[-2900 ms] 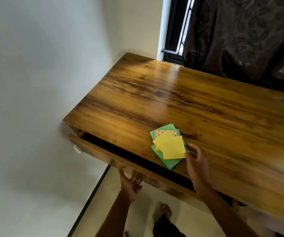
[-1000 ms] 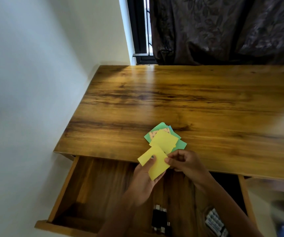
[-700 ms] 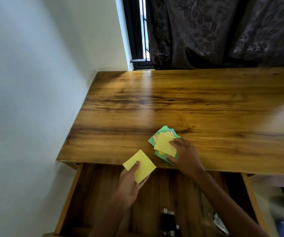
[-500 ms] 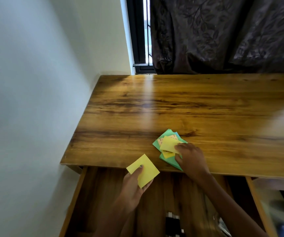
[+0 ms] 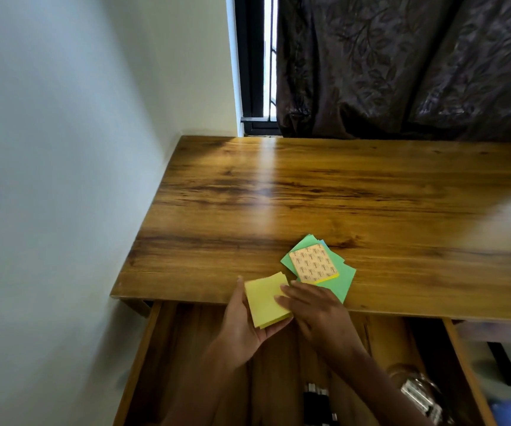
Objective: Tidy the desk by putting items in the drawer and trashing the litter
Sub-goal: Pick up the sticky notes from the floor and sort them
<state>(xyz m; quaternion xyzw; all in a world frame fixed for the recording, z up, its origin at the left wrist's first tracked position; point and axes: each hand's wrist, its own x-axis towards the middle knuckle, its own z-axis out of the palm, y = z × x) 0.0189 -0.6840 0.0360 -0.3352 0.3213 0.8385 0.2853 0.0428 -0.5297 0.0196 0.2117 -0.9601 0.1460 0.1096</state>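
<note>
1. Progress: the wooden pull-out drawer (image 5: 192, 348) stands open in the lower half of the frame, below the front edge of the glossy brown wooden desk (image 5: 340, 195). The drawer already contains dark cylindrical items (image 5: 317, 401) and a clear glass jar (image 5: 414, 385) at lower right.
2. In hand: the left hand (image 5: 242, 330) cradles a small stack of yellow square sticky notes (image 5: 266, 299) at lower centre of the frame, thumb along the stack's left edge, fingers curled beneath it. The stack sits over the desk's front edge, above the open drawer.
3. The right hand (image 5: 315, 312) lies with straight fingers on the stack's right side, pressing it flat; it grips nothing.
4. Remaining: a patterned orange-topped pad with a yellow edge (image 5: 312, 264) rests on loose green square paper sheets (image 5: 337, 278), just right of the hands near the desk's front edge. These are not yet stowed.
5. Judgement: the yellow stack appears ready to go into the drawer; the pad and green sheets follow. No litter or bin is visible.
6. Appearance: the yellow stack is thin, slightly fanned at its upper corner, otherwise clean and uncreased.
</note>
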